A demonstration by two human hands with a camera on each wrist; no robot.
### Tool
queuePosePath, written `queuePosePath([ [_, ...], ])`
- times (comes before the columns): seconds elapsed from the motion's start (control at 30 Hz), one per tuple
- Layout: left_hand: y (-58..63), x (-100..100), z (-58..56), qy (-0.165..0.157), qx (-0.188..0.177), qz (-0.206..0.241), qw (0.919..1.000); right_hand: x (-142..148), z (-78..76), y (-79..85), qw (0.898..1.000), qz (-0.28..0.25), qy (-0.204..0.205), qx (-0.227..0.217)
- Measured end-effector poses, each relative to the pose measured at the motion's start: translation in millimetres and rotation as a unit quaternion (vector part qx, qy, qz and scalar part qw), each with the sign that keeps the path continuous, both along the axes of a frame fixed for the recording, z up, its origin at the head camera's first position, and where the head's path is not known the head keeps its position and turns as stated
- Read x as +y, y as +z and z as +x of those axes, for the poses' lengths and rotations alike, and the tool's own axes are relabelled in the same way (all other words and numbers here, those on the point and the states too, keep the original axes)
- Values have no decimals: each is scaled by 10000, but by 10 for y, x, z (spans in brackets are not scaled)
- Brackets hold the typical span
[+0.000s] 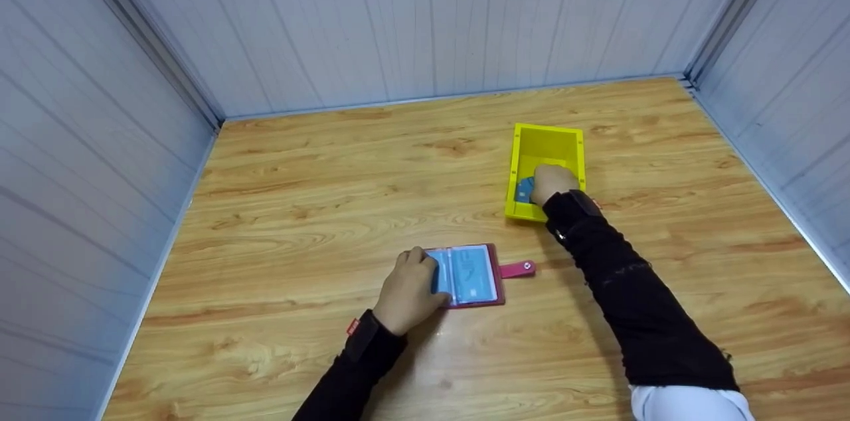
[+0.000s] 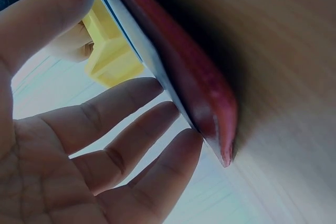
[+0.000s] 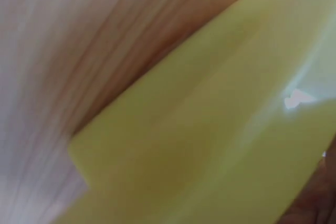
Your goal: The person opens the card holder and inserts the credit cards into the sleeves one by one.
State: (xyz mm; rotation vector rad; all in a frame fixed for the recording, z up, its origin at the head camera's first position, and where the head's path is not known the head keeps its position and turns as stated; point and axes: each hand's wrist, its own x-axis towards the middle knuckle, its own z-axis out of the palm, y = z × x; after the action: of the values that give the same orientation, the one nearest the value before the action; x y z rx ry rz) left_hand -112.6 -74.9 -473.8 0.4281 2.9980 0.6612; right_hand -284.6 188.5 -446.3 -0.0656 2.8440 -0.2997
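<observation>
An open card holder [image 1: 473, 275] with a red cover and clear sleeves lies on the table, a bluish card showing in its right sleeve. Across its left side rests my left hand [image 1: 410, 291]. In the left wrist view, the thumb and nearly straight fingertips [image 2: 185, 139] touch the sleeve surface above the red cover [image 2: 210, 90]. My right hand [image 1: 553, 182] reaches down into a yellow box [image 1: 512, 172], knuckles up and fingers hidden. Beside it in the box shows a blue card [image 1: 524, 190]. I cannot tell whether the right fingers hold a card.
A pink strap [image 1: 514, 269] with a metal snap sticks out to the right of the card holder. The wood-grain table [image 1: 319, 208] is bounded by pale panel walls [image 1: 398, 22] at the back and both sides. The box wall [image 3: 173, 119] fills most of the right wrist view.
</observation>
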Motion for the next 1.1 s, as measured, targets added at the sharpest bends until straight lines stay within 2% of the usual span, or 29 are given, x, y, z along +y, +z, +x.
queuePosePath([
  [0.37, 6, -4, 4, -37, -42, 1, 10000, -16, 11, 37, 9999, 160, -27, 9],
  [0.73, -3, -7, 7, -97, 136, -5, 9999, -53, -19, 81, 9993, 277, -239, -105],
  [1.1, -2, -15, 1, -54, 106, 24, 9999, -84, -32, 66, 9987, 52, -472, 182],
])
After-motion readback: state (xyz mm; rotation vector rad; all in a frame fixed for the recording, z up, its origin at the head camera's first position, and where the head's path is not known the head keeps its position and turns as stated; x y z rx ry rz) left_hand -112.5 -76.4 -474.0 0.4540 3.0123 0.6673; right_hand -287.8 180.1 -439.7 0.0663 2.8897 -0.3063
